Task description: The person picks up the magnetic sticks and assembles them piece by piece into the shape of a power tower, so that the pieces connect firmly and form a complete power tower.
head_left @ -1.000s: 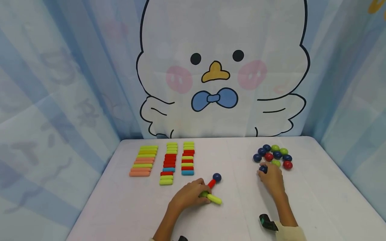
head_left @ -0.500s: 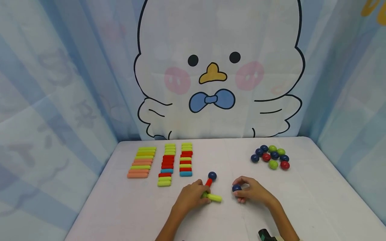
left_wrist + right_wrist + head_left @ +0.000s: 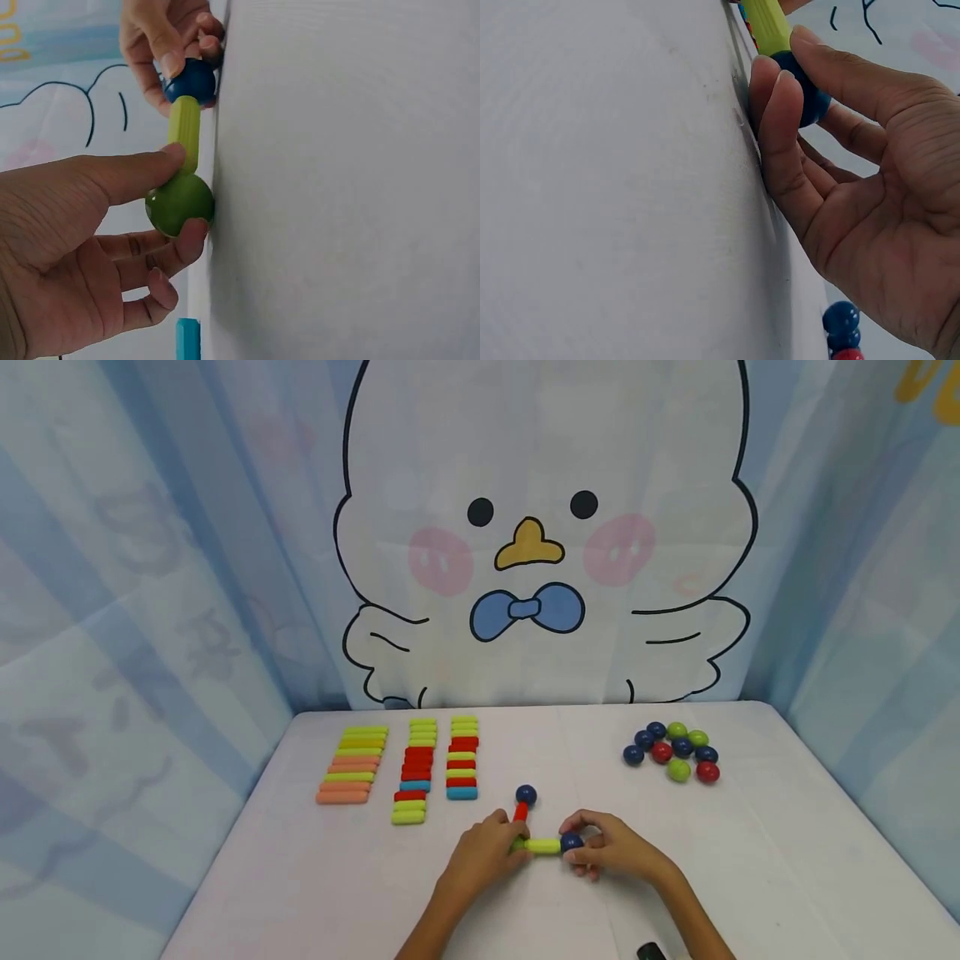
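Blue ball [image 3: 572,841]: pinched in right hand [image 3: 617,853] fingertips, touching the green stick [image 3: 543,846] end.
Green stick: between both hands' fingertips, on the table [image 3: 750,860].
Green ball [image 3: 180,204]: pinched by left hand [image 3: 480,856] thumb and fingers.
Ball cluster [image 3: 675,752]: well apart from right fingers.

Rows of coloured sticks [image 3: 405,768], ball cluster [image 3: 672,752], chick backdrop [image 3: 536,535]

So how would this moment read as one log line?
left hand: holds green ball | right hand: pinches blue ball against yellow stick | table
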`<action>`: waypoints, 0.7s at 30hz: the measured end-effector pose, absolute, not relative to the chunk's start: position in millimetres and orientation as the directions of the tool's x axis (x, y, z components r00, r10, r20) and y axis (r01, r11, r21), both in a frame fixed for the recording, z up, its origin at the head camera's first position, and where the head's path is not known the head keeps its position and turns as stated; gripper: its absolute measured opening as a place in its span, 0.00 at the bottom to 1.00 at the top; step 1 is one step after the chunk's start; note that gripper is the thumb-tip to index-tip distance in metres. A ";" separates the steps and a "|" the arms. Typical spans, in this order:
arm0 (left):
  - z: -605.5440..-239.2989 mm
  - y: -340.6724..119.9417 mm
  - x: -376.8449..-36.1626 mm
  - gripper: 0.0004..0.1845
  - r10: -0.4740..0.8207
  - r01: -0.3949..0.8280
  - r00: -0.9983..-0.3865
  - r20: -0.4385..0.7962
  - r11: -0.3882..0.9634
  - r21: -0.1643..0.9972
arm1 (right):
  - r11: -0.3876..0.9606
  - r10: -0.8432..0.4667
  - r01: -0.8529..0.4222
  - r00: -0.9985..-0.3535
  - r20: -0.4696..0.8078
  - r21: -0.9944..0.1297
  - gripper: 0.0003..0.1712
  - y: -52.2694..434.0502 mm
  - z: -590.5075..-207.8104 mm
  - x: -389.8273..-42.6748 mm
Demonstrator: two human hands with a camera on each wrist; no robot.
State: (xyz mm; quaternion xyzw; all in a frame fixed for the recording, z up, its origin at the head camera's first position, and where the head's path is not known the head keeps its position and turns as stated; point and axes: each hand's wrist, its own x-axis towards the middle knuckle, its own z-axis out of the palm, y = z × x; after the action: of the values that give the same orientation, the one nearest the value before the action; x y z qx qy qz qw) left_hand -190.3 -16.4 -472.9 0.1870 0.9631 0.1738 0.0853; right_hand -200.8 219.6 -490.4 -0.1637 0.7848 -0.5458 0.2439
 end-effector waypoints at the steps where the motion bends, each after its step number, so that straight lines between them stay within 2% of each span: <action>1: -472.0 -17.6 -190.7 0.16 0.396 0.331 -0.912 -0.107 0.865 0.377 | 0.356 -0.520 0.003 -0.830 -0.201 -0.934 0.24 219.8 -489.7 -201.2; 6: -467.9 -31.1 -195.7 0.22 0.408 0.268 -0.897 -0.170 0.808 0.525 | 0.384 -0.502 -0.029 -0.845 -0.182 -0.923 0.24 221.7 -486.5 -203.2; 10: -464.3 -52.8 -203.1 0.18 0.322 0.172 -0.936 -0.143 0.772 0.612 | 0.407 -0.478 -0.050 -0.862 -0.167 -0.912 0.23 226.5 -486.3 -205.3; 13: -461.2 -75.4 -207.6 0.13 0.183 0.134 -0.982 -0.035 0.822 0.554 | 0.432 -0.452 -0.057 -0.877 -0.162 -0.900 0.24 231.7 -486.0 -206.8; 16: -458.7 -97.7 -210.9 0.10 0.052 0.072 -0.997 0.058 0.893 0.444 | 0.469 -0.408 -0.049 -0.898 -0.167 -0.882 0.25 235.7 -485.4 -208.3; 21: -457.5 -122.8 -213.4 0.09 -0.047 -0.026 -0.998 0.050 0.934 0.356 | 0.483 -0.310 -0.008 -0.937 -0.163 -0.875 0.25 236.4 -486.6 -209.7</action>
State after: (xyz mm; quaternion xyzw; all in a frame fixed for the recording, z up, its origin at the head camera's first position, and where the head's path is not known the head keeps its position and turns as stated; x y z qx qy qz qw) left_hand -213.4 -122.8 -457.5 -0.0188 0.9830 0.1806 -0.0291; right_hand -209.7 236.4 -486.6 -0.0936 0.8478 -0.4995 0.1511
